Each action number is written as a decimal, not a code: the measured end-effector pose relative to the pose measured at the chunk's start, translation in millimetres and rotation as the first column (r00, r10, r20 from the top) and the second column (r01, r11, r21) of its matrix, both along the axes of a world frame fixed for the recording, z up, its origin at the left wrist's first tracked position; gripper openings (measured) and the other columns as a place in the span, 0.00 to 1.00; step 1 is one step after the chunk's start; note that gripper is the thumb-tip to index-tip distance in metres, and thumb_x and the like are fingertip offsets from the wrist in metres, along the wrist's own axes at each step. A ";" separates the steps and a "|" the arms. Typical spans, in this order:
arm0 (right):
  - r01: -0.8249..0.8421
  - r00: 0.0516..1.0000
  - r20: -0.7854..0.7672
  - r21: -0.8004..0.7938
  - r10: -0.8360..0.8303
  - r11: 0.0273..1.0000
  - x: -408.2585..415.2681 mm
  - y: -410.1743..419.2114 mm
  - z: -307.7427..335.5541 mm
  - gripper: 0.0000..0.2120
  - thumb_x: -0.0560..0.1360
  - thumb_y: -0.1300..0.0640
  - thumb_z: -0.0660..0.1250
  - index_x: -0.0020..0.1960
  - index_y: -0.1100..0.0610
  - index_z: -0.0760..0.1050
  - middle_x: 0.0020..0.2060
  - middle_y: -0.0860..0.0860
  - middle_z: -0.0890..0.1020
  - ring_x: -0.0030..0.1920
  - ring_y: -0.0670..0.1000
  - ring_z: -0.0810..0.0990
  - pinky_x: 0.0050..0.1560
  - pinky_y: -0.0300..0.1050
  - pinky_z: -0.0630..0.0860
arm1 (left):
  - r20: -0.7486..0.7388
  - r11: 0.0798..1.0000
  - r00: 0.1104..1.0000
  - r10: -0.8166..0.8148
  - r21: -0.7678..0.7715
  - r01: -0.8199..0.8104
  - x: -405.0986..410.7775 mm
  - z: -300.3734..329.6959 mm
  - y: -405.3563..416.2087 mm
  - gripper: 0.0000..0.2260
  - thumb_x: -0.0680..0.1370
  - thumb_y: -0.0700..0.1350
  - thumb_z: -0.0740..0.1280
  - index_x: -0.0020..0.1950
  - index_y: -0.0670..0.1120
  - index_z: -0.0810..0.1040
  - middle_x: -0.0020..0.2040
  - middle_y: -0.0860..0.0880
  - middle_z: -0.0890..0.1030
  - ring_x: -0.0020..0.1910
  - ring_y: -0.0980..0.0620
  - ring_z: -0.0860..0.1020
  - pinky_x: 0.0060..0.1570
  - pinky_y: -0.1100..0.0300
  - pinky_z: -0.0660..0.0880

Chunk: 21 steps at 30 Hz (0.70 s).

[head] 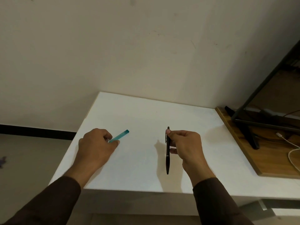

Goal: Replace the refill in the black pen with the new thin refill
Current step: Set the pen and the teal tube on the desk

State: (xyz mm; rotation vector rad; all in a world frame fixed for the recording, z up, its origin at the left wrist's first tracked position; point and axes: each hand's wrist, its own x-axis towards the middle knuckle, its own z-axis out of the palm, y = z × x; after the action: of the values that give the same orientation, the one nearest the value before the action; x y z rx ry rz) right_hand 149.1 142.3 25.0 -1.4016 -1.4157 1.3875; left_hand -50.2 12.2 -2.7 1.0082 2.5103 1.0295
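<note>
**Black pen in the right hand, teal case in the left, over a white table**

The black pen (pixel 167 153) stands nearly upright above the white table (pixel 146 114), toward its right half and nearer the front edge than the back. Its tip points down and its clip end is up, beside the thumb. The right hand (pixel 186 148) grips the pen's upper half, fingers curled round the barrel and thumb set near the top. The pen's shadow falls on the table just to its left.

The left hand (pixel 95 146) is over the table's left side, near the left edge, fingers curled and pinching the near end of a slim teal translucent case (pixel 121 135). The case slants away toward the back right. Whether it holds the thin refill cannot be told.

Both forearms wear dark brown sleeves (pixel 215 203). Off the right edge stands a wooden board (pixel 243 151) carrying a dark metal frame (pixel 250 101) and a white cable (pixel 290 143).
</note>
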 end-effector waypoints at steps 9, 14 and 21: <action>-0.043 0.988 0.145 -0.017 0.045 0.999 -6.8 9.9 -20.4 0.10 0.75 0.55 0.76 0.42 0.61 0.84 0.36 0.54 0.86 0.24 0.45 0.81 0.22 0.37 0.74 | 0.032 0.999 0.999 0.014 0.047 -0.015 34.2 -3.8 5.5 0.09 0.75 0.48 0.77 0.38 0.45 0.82 0.33 0.53 0.80 0.36 0.49 0.80 0.54 0.42 0.80; -0.021 0.994 0.101 -0.068 0.028 0.997 -16.6 16.9 -31.4 0.13 0.73 0.57 0.78 0.39 0.66 0.81 0.28 0.55 0.71 0.22 0.52 0.63 0.22 0.39 0.60 | -0.044 0.997 0.999 0.021 0.071 -0.018 56.4 -16.3 8.1 0.12 0.75 0.53 0.75 0.38 0.47 0.81 0.36 0.52 0.81 0.40 0.49 0.80 0.53 0.50 0.73; -0.044 0.993 0.107 -0.001 0.044 0.999 -38.6 18.6 -48.8 0.19 0.74 0.51 0.76 0.39 0.68 0.83 0.24 0.52 0.72 0.20 0.48 0.67 0.25 0.39 0.68 | -0.103 0.994 0.994 0.025 0.111 -0.013 73.3 -25.6 12.4 0.11 0.75 0.55 0.75 0.42 0.48 0.82 0.40 0.54 0.80 0.44 0.51 0.78 0.52 0.53 0.71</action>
State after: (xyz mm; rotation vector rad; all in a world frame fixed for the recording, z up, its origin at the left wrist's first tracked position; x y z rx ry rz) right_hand 110.5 160.9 -23.8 -1.4712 -1.5238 1.3565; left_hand 23.0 24.6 -28.3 1.0975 2.5752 1.1608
